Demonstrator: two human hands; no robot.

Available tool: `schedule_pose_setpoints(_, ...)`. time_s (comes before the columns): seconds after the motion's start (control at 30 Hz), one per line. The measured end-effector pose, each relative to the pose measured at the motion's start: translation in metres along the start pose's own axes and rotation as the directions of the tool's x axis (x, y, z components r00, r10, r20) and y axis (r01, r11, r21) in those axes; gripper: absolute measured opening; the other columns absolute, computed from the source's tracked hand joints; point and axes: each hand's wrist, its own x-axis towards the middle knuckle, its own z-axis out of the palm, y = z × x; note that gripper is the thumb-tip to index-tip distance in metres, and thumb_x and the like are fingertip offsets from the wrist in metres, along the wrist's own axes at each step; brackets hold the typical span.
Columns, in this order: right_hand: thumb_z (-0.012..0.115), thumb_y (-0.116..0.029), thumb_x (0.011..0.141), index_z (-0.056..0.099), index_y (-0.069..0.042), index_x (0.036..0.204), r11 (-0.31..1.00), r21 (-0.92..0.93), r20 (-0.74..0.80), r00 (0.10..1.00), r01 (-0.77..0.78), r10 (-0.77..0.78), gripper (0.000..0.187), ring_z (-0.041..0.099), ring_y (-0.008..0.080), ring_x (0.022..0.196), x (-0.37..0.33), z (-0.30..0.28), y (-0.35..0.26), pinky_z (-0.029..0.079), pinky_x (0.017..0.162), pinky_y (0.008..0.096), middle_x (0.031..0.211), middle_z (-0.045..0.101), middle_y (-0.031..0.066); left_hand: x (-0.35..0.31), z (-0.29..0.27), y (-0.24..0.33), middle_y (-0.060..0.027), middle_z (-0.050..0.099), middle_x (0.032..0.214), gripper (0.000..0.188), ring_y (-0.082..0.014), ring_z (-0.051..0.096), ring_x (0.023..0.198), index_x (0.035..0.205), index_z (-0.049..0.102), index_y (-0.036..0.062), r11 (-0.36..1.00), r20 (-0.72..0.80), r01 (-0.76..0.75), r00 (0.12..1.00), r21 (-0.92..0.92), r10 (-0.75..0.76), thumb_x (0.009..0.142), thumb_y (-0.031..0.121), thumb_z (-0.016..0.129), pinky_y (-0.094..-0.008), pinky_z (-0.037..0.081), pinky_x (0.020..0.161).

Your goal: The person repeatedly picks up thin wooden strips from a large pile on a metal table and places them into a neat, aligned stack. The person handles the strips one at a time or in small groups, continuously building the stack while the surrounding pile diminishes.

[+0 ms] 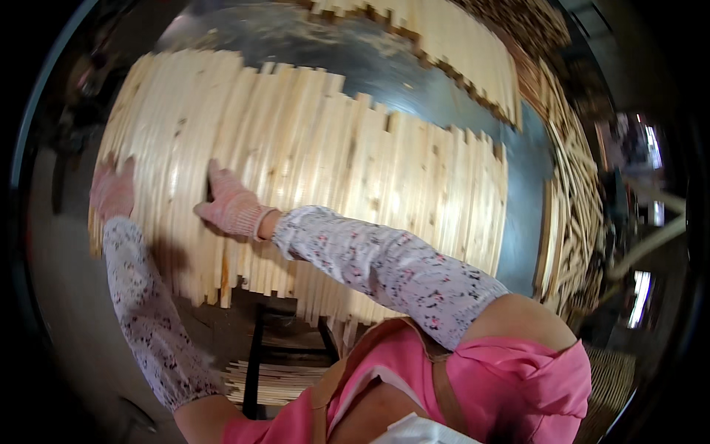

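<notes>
A wide row of pale wooden strips [325,148] lies side by side on a metal-topped table [521,222], with uneven ends. My left hand [115,191], in a pink knitted glove, rests at the row's left edge with its fingers apart. Farther right, my right hand [235,206] wears the same kind of glove and lies on top of the strips, thumb and forefinger spread. Neither hand has closed round a strip. The undersides of both hands are hidden.
Another row of strips [451,33] lies at the far side of the table. Loose sticks [573,200] are heaped along the right. Below the near edge stands a dark metal frame [255,355], with more strips [285,381] stacked low down.
</notes>
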Motion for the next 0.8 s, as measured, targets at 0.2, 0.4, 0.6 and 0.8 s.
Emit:
schedule_pose_setpoints(0.2,0.072,-0.033,0.096,0.041,-0.002,0.164,0.964,0.265,-0.111,0.994,0.03,-0.001,0.081,0.059,0.0375,0.139,-0.144,-0.136,0.089,0.05,0.117,0.0445,0.155,0.056,0.0246,-0.086,0.032,0.05,-0.0249,0.047,0.165,0.068,-0.0405,0.046,0.151,0.16,0.052,0.007,0.864,-0.401,-0.486,0.823,-0.128,0.403,0.102,0.038,0.069,-0.0494,0.039,0.124)
schedule_pose_setpoints(0.4,0.08,-0.042,0.095,0.052,0.0,0.153,0.948,-0.116,-0.923,0.385,-0.297,0.008,0.077,0.067,0.0349,0.124,-0.376,-0.328,0.376,0.054,0.106,0.0444,0.137,0.068,0.0227,-0.45,0.004,0.148,-0.0157,0.066,0.138,0.058,-0.0358,0.064,0.122,0.139,0.066,0.0047,0.618,-0.114,-0.589,0.766,-0.521,0.633,0.087,0.02,0.085,-0.0449,0.052,0.108)
schedule_pose_setpoints(0.6,0.065,-0.061,0.098,0.04,0.002,0.165,0.827,0.25,-0.599,0.59,-0.504,0.541,0.096,0.056,0.0396,0.146,-0.505,-0.339,0.443,0.043,0.12,0.0417,0.157,0.057,0.0286,-0.659,-0.023,0.243,-0.0218,0.071,0.126,0.046,-0.0388,0.069,0.118,0.132,0.066,0.0037,0.687,0.578,0.024,0.561,-0.726,0.592,0.096,0.03,0.076,-0.0469,0.056,0.099)
schedule_pose_setpoints(0.8,0.064,-0.062,0.097,0.043,0.002,0.163,0.9,0.13,-0.513,0.748,-0.416,0.42,0.094,0.053,0.0435,0.147,-0.505,-0.34,0.443,0.042,0.121,0.0435,0.157,0.057,0.0285,-0.729,0.015,0.327,-0.0221,0.067,0.139,0.066,-0.0264,0.063,0.125,0.152,0.052,0.001,0.254,0.792,0.754,0.602,-0.605,0.1,0.101,0.036,0.074,-0.0385,0.051,0.104)
